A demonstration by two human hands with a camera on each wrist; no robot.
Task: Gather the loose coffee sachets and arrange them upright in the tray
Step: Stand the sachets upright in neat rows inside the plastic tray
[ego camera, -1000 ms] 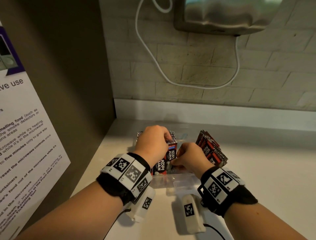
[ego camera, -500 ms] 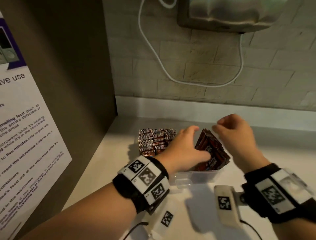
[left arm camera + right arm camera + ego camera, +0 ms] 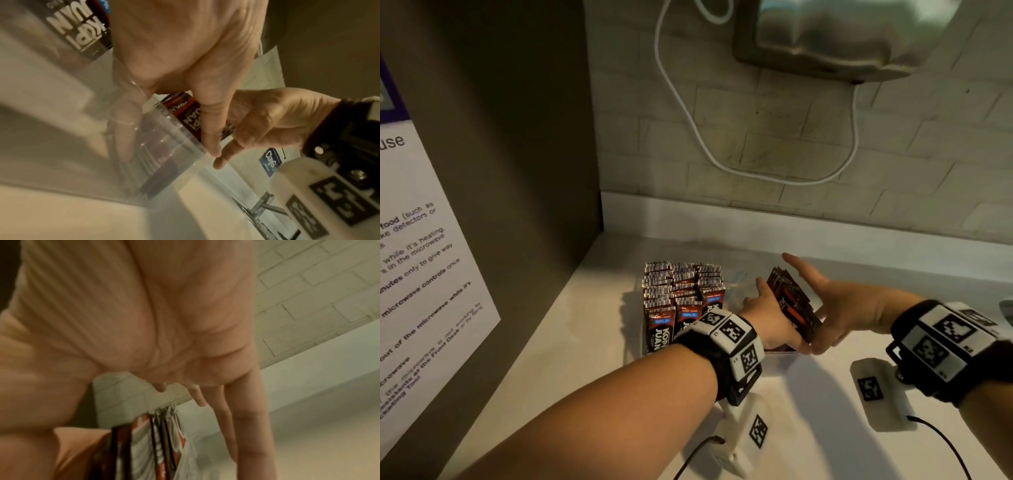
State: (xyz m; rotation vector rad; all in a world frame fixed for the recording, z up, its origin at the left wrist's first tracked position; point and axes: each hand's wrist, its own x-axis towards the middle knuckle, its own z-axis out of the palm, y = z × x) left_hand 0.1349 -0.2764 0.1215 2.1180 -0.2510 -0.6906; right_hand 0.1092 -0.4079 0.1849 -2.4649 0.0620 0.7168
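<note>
A clear plastic tray [image 3: 738, 279] stands on the white counter. Its left part holds several rows of red-and-black coffee sachets [image 3: 681, 294] standing upright. At its right end a bundle of sachets [image 3: 791, 301] leans to the left. My left hand [image 3: 770, 315] lies flat against the bundle's left side, fingers straight and reaching down inside the tray wall [image 3: 180, 141]. My right hand [image 3: 842, 305] presses its open palm against the bundle's right side. In the right wrist view the palm [image 3: 144, 321] fills the frame above the sachets' edges [image 3: 144, 443].
A dark cabinet side [image 3: 517, 171] with a printed notice [image 3: 421, 274] walls off the left. Behind the tray is a brick wall [image 3: 893, 154] with a looping white cable [image 3: 688, 113] and a metal appliance [image 3: 842, 34]. Bare counter [image 3: 825, 411] lies in front.
Both hands left the upright rows at the tray's left and moved right. They now lie flat on either side of the leaning bundle.
</note>
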